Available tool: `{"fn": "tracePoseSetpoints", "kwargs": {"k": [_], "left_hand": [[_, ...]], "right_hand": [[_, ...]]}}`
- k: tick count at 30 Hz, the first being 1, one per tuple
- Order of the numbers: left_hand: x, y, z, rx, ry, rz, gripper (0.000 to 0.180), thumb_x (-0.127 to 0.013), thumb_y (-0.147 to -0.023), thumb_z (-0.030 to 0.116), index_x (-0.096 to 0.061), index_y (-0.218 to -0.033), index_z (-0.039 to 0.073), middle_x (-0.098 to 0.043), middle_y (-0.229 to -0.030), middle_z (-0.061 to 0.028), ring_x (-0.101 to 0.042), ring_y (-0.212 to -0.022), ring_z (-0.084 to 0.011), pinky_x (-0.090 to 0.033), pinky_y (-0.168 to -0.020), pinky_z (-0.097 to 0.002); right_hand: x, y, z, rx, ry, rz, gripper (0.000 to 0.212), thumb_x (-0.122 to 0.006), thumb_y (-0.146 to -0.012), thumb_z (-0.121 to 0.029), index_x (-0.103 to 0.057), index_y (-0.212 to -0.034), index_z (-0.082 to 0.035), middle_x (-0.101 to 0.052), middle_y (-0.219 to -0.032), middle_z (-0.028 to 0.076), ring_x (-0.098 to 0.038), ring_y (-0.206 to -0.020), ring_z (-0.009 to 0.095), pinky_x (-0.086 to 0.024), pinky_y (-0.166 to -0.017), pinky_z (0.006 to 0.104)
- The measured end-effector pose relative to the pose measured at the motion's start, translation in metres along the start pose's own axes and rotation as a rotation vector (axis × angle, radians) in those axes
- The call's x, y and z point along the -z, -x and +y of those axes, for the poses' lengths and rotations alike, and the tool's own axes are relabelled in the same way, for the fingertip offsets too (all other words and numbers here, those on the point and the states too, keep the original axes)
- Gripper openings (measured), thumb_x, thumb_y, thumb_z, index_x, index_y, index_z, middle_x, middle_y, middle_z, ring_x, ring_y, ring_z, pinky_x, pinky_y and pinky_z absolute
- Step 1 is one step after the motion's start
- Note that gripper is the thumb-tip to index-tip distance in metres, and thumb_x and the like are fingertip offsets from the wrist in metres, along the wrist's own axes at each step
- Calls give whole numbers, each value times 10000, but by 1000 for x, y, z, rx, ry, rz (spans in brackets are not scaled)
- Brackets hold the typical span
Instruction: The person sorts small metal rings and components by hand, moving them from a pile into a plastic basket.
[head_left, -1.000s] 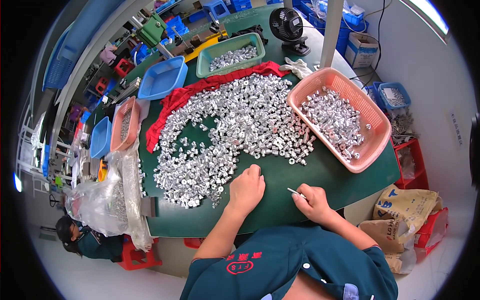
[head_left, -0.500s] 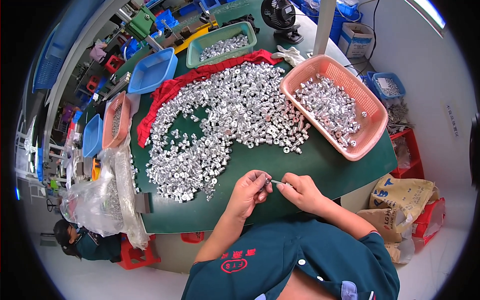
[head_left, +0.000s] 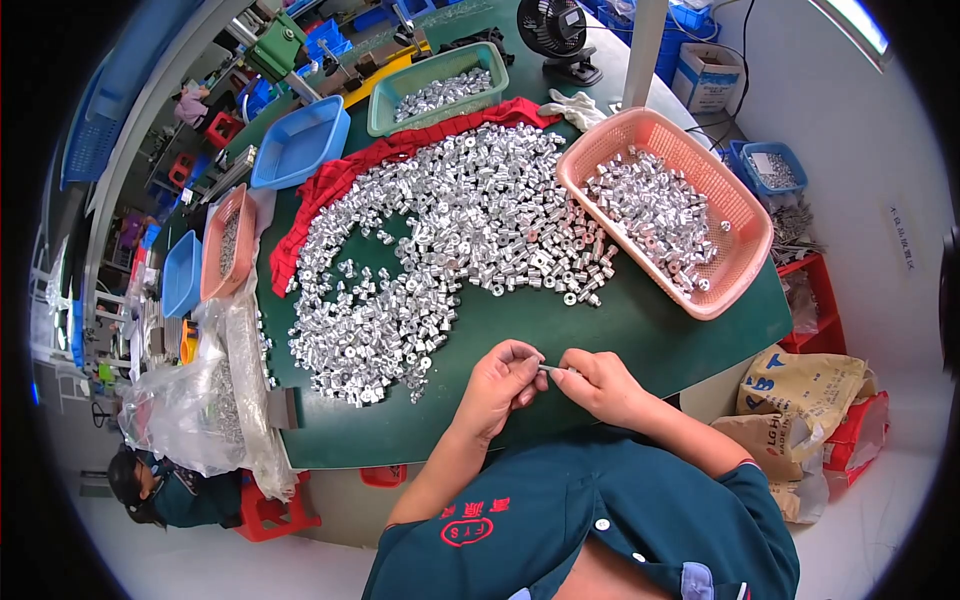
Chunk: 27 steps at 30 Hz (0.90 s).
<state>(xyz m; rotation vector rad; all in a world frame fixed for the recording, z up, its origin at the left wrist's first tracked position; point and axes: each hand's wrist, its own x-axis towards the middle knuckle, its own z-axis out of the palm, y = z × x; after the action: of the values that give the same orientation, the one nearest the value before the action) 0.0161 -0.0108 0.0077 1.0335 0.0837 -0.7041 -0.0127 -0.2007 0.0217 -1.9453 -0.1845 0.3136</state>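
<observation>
My left hand point(head_left: 498, 385) is closed, thumb against fingertips, pinching a small metal part that the fingers almost wholly hide. Close on its right, my right hand point(head_left: 605, 386) is closed around a thin grey metal rod point(head_left: 550, 368), whose tip reaches the left fingertips. Whether the rod goes into the part cannot be made out. Both hands are above the near edge of the green table point(head_left: 470, 345). Beyond them spreads a big heap of small silver metal parts point(head_left: 490, 215), short and cylindrical, some with a hole showing.
A pink basket point(head_left: 742, 262) of similar parts stands at the right, a green basket point(head_left: 382, 112) of parts at the back. Red cloth point(head_left: 325, 183) borders the heap near a blue tray point(head_left: 262, 172). A small black fan point(head_left: 552, 28) stands at the far side. Another person point(head_left: 190, 490) is at lower left.
My right hand has moved slightly left, toward the left hand. A shorter length of the rod now shows between them. The heap and baskets look the same.
</observation>
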Motion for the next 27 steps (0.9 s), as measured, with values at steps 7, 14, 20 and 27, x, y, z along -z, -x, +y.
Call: {"fn": "tracePoseSetpoints", "kwargs": {"k": [7, 14, 20, 27], "left_hand": [[-3, 1, -3, -100, -189, -98, 141, -613, -895, 105, -548, -1009, 54, -601, -824, -21, -508, -632, -51, -381, -533, -178], [-5, 2, -1, -21, -187, -120, 133, -609, -901, 118, -544, -992, 46, -598, -801, -38, -491, -601, -53, -373, -513, -183], [16, -3, 7, 11, 39, 33, 114, -556, -928, 158, -535, -944, 47, -605, -751, -101, -471, -480, -90, -340, -422, -197], [23, -28, 39, -155, 21, 194, 76, -533, -896, 99, -556, -949, 49, -624, -799, -100, -560, -594, -129, -416, -457, -240]], "right_hand": [[3, -1, 0, -236, -358, -186, 351, -492, -934, -297, -543, -772, 10, -536, -609, 124, -493, -530, 213, -426, -538, 361], [6, -2, -1, -57, -182, -169, 348, -452, -951, -289, -552, -786, 1, -566, -633, 140, -543, -562, 274, -438, -556, 375], [10, 1, 10, -40, -148, 71, 271, -517, -913, -228, -530, -775, 5, -536, -601, 163, -539, -550, 305, -423, -530, 392], [1, 4, 23, 78, 26, 212, 221, -561, -885, -206, -543, -767, -20, -529, -553, 129, -546, -502, 296, -423, -489, 379]]}}
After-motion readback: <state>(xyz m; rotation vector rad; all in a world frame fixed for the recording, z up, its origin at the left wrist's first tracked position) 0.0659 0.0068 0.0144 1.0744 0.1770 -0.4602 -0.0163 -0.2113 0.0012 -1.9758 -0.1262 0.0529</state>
